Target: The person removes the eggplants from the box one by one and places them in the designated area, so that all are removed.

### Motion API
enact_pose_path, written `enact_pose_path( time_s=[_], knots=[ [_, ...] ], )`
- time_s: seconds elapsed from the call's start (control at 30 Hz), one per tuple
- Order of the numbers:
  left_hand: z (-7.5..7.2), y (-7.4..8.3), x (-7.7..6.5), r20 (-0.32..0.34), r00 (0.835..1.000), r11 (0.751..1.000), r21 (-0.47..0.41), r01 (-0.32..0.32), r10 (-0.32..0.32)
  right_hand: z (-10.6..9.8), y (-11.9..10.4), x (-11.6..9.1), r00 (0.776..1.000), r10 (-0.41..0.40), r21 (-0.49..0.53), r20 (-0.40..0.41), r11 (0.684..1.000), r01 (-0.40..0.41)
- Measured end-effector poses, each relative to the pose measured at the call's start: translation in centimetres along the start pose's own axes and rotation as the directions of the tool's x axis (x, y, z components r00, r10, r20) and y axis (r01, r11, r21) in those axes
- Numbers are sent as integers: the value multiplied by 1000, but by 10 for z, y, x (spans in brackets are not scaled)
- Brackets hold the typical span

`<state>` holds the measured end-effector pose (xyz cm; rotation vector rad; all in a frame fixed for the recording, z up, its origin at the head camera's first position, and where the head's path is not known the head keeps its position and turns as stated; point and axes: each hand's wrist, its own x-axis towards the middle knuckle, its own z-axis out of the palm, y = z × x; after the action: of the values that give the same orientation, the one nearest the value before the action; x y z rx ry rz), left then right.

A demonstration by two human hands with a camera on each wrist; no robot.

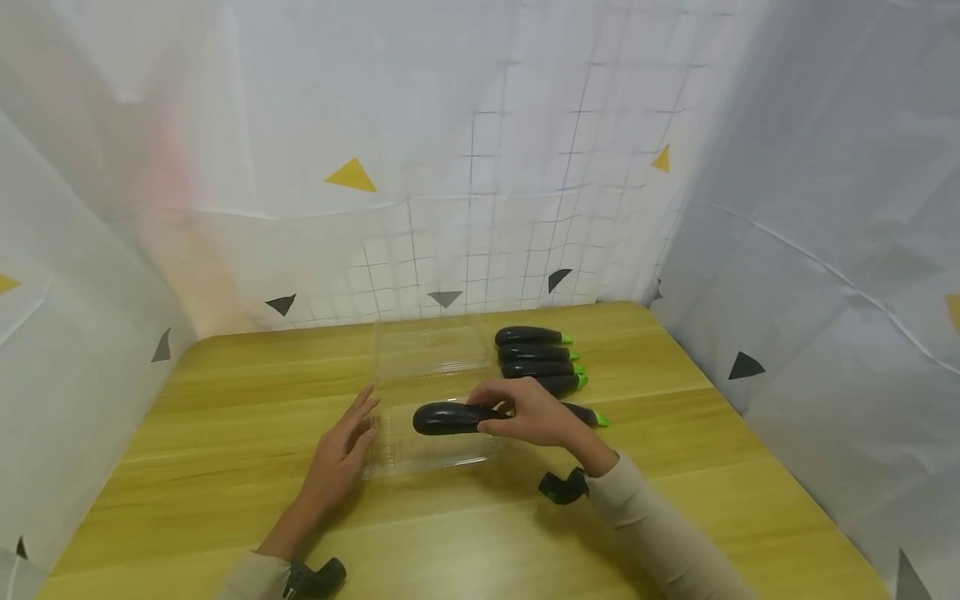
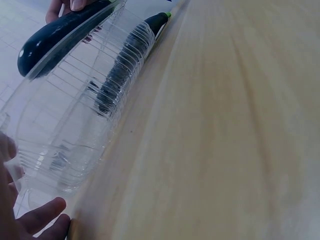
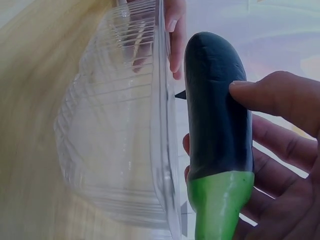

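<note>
My right hand (image 1: 528, 412) pinches a dark eggplant (image 1: 447, 418) with a green stem end (image 3: 220, 200), thumb on one side and fingers on the other. It holds the eggplant level over the front half of a clear plastic clamshell box (image 1: 438, 461), slightly above the rim in the right wrist view. The hinged lid (image 1: 431, 346) lies folded back behind the box. At the box's left side rests my left hand (image 1: 341, 454), its fingers extended along the wall.
Several more eggplants (image 1: 528, 336) lie in a row right of the box, green ends pointing right. Another eggplant (image 1: 585, 414) lies nearer, partly hidden by my right hand. The wooden table (image 1: 225, 433) meets white sheet walls (image 1: 420, 108) behind and on both sides.
</note>
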<state>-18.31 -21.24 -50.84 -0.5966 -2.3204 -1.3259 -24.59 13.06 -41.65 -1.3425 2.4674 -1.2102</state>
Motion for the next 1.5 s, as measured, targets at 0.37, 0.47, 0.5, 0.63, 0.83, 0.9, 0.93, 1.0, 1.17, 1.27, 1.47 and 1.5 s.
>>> enact_pose_path(
  time_s=[0.37, 0.47, 0.5, 0.63, 0.83, 0.9, 0.93, 1.0, 1.17, 1.27, 1.47, 1.5],
  knots=[
    [3, 2, 1, -19, 1000, 1000, 1, 14, -14, -8, 1, -9, 1000, -8, -3, -21, 1000, 8],
    [3, 2, 0, -21, 1000, 1000, -5, 14, -14, -11, 2, -11, 999, -16, -11, -28, 1000, 16],
    [2, 3, 0, -20, 1000, 1000, -7, 13, -13, -12, 2, -12, 999, -18, -15, -31, 1000, 17],
    [1, 4, 0, -22, 1000, 999, -35, 7, -8, -16, 2, -15, 999, -27, -11, -43, 1000, 27],
    [-1, 2, -1, -25, 1000, 995, -104, 6, -9, -20, 2, -20, 998, -5, 18, -62, 1000, 7],
    [-1, 1, -1, -22, 1000, 993, -117, 11, -14, -21, 2, -22, 998, 8, 29, -68, 1000, -6],
    [-1, 1, -1, -21, 1000, 993, -119, 13, -16, -22, 2, -22, 997, 17, 29, -71, 999, -15],
    [-1, 1, -1, -19, 1000, 993, -121, 17, -20, -24, 2, -24, 997, 24, 28, -75, 999, -22],
    [-1, 0, -2, -17, 1000, 992, -124, 19, -21, -29, 7, -28, 996, 26, 9, -80, 1000, -26],
    [-1, -1, -2, -13, 1000, 992, -122, 22, -23, -31, 10, -30, 996, 32, 16, -80, 999, -31],
    [-2, 1, 0, -13, 1000, 991, -130, 21, -23, -37, 10, -31, 994, 49, 24, -92, 999, -47],
    [-3, 0, 0, -13, 1000, 991, -132, 22, -24, -38, 9, -31, 994, 51, 23, -95, 999, -49]
  ],
)
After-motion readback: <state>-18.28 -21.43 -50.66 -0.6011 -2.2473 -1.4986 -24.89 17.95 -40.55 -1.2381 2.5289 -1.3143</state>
